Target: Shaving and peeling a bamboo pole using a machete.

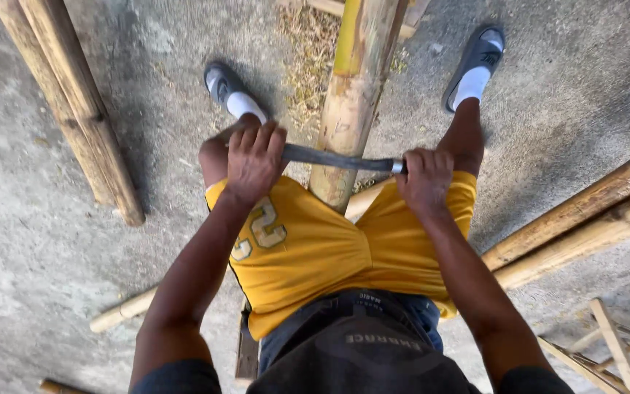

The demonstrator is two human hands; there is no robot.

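Fingers (265,140) of the left hand (253,160) curl tightly over the tip end of a dark metal blade (337,158), while the right hand (424,179) is closed in a fist around its handle end. Held level between both hands, the blade lies crosswise against a thick bamboo pole (351,95) that rises between the person's knees above yellow shorts (308,248). Further bamboo poles (74,102) lie around on the concrete floor (23,255), with dry shavings (304,58) beside the pole.
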